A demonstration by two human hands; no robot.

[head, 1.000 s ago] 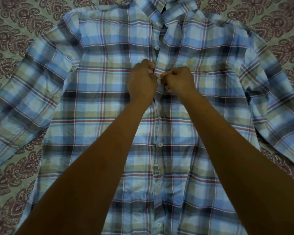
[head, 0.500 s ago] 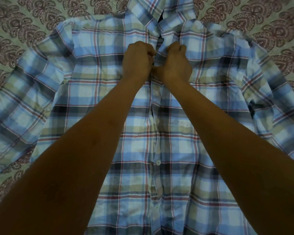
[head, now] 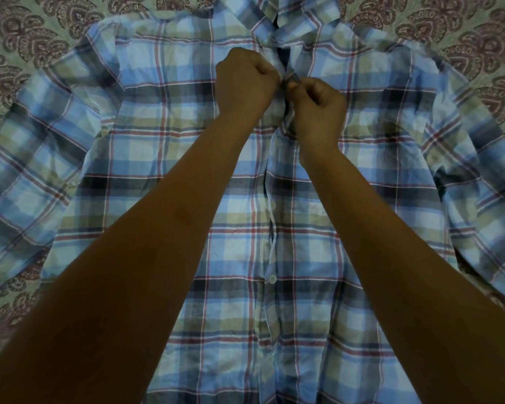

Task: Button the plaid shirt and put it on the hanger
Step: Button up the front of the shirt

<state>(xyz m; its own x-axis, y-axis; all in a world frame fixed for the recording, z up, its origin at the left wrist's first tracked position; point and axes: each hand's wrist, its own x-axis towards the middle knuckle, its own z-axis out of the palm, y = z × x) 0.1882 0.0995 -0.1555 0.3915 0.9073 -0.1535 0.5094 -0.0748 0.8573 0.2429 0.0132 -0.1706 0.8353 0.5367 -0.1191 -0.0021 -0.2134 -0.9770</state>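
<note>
The blue, green and red plaid cotton shirt (head: 187, 170) lies flat on its back on a pale green cloth printed with maroon paisley motifs (head: 27, 33). Its collar (head: 277, 18) sits at 12 o'clock, the hem runs out of view toward 6 o'clock, and the sleeves spread to 9 and 3 o'clock. Laid out this way, the two front edges meet along the middle, so each button sits opposite its hole and the fabric stays put while it is worked.

Both hands meet on the front opening just below the collar, toward 12 o'clock from the middle of the view. The left hand (head: 245, 80) is curled into a fist, its fingers (head: 267, 68) gripping the edge of the front panel on its side, probably to hold the buttonhole strip taut. The right hand (head: 318, 112) pinches the opposite edge, thumb and forefinger pressed together on a small fold of fabric and its other fingers tucked in. The button itself is hidden between the two hands, so I cannot tell whether it has passed through its hole.

Toward 6 o'clock, one small white round button (head: 272, 278) shows on the closed front, and the edges there lie together. This looks like one of the top buttons. No hanger is in view.
</note>
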